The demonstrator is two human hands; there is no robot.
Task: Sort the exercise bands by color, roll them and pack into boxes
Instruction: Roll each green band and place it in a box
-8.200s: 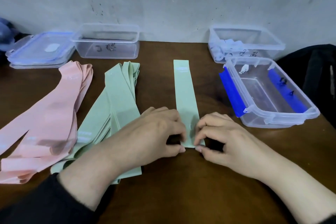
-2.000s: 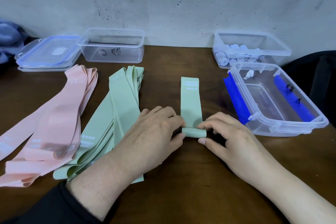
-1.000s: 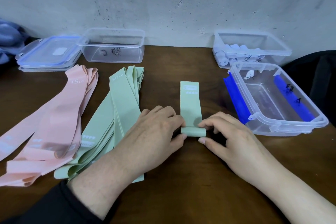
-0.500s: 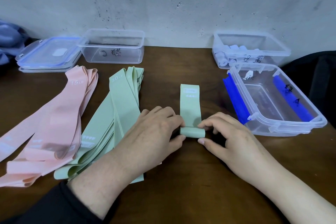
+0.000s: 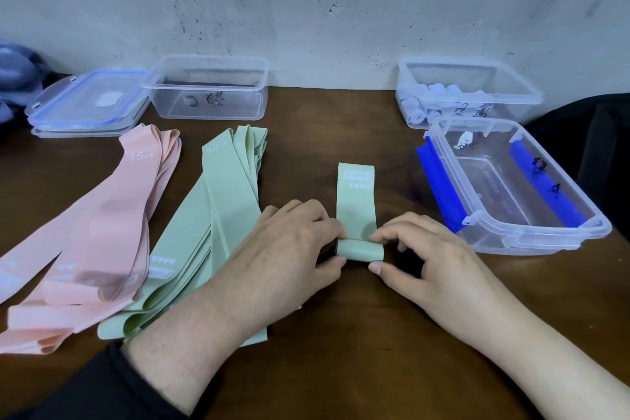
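Observation:
A single green band (image 5: 356,201) lies lengthwise on the brown table (image 5: 341,368), its near end wound into a small roll (image 5: 359,250). My left hand (image 5: 289,249) pinches the roll's left end and my right hand (image 5: 419,256) pinches its right end. A pile of green bands (image 5: 218,215) lies left of my left hand, and a pile of pink bands (image 5: 102,222) lies further left. At the right stands a clear box with blue clips (image 5: 521,242), with no bands in it.
A clear box (image 5: 467,78) holding pale blue rolled bands stands at the back right. Another clear box (image 5: 208,92) stands at the back left, beside stacked lids (image 5: 85,106). A dark bag (image 5: 600,147) sits at the far right edge.
The roll has grown and moved away from me along the band. The flat part of the band is shorter than before. Both hands stay at the roll's ends.

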